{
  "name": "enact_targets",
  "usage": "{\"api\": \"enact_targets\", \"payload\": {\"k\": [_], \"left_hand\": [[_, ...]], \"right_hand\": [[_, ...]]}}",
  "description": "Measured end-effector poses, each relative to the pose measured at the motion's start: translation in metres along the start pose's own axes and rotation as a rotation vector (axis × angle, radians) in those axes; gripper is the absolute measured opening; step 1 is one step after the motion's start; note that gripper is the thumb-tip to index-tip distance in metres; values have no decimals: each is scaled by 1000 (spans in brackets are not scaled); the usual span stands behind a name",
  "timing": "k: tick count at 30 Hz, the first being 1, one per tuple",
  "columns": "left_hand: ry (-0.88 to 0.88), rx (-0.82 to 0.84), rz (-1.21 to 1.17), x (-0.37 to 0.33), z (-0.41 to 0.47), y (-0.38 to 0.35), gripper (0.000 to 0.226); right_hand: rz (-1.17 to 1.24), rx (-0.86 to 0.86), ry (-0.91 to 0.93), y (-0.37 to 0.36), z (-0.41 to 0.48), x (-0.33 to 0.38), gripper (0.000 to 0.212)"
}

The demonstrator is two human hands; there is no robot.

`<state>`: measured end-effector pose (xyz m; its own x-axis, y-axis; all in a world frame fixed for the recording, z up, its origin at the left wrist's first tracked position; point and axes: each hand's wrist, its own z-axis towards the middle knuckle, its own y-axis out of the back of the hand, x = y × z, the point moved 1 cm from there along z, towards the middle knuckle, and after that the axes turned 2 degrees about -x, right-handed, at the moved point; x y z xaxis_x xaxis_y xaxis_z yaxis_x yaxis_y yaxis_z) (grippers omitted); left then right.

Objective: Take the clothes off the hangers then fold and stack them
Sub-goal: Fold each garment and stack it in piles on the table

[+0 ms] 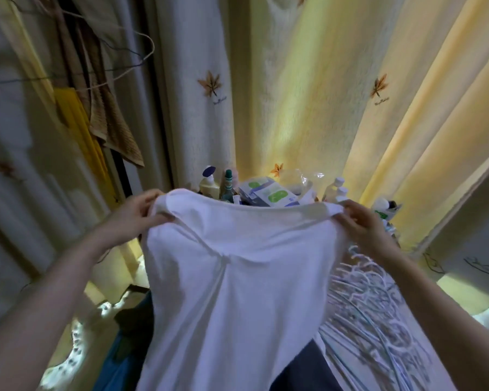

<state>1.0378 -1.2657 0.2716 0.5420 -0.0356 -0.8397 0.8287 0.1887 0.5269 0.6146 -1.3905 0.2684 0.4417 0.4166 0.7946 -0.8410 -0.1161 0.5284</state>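
Shirt: a white shirt (237, 277) hangs in the air in front of the person, spread between the two hands; no hanger shows inside it, so it looks already freed.
Left hand: the left hand (136, 215) has its grip closed, fingers pinched on the shirt's upper left corner.
Right hand: the right hand (362, 224) has its grip closed the same way on the upper right corner, so the top edge runs nearly taut between the two.
Handling: thin, soft and light by the look of it; it sags in loose folds below the top edge and will not keep a shape by itself. Not fragile, not slippery.
Where to hold: the two top corners, as now, seem best for shaking it flat; for folding, likely pinch at the shoulders and side seams.
Texture: smooth, matte knit cloth, slightly see-through where light falls on it.
Hangers: a heap of pale, thin hangers (373, 314) lies just right of the shirt, tangled and stiff.
Behind the shirt: bottles (209, 183) and small boxes (268, 193) stand just past its top edge, hard and glossy.
Curtains: cream curtains (308, 94) with leaf prints hang beyond the shirt in long soft pleats.
Dark cloth: dark cloth (302, 368) shows under the shirt's lower hem; what it is I cannot tell.
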Motion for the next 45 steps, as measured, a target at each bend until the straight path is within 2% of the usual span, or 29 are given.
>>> {"api": "enact_targets", "payload": {"k": [2,5,10,15,20,23,25,27,29,32,34,36,38,39,41,43,44,45], "left_hand": [[-80,-117,-2,-41,12,26,38],[-147,-195,47,-96,23,58,47],[-164,-229,116,-135,21,83,22],[-173,-175,161,-134,-4,82,14],[-163,-182,253,-144,-30,67,30],[-240,-125,82,-163,-51,72,17],[-248,-79,-253,-169,-55,77,13],[-195,-115,-382,-163,-47,79,26],[-144,-194,-239,-152,-31,74,27],[-9,-256,-35,-114,3,53,5],[150,-334,42,-76,22,28,19],[299,-390,70,-30,24,-9,28],[381,-341,20,6,11,-45,31],[439,-315,10,24,-1,-59,35],[522,-294,64,52,-36,-81,31],[631,-238,168,84,-72,-97,12],[695,-180,188,100,-87,-106,10],[774,-115,158,114,-100,-116,21]], "right_hand": [[39,-158,88,28,26,35,11],[13,-259,221,67,58,82,8],[-76,-300,339,103,74,122,8],[-132,-278,419,113,64,126,17],[-195,-284,488,115,46,137,23],[-159,-322,532,127,38,148,22],[-141,-347,527,130,40,153,19],[-125,-342,484,127,50,150,16],[-138,-294,405,115,63,139,20],[-99,-181,243,79,82,109,16],[-16,-112,94,50,91,79,19],[-87,13,-43,13,87,39,36],[-217,100,-95,-16,68,5,47],[-236,123,-127,-31,54,-15,45],[-282,204,-199,-57,20,-55,32],[-297,256,-376,-77,-21,-96,13],[-266,241,-495,-83,-42,-114,18],[-227,224,-603,-88,-62,-132,30]]}}
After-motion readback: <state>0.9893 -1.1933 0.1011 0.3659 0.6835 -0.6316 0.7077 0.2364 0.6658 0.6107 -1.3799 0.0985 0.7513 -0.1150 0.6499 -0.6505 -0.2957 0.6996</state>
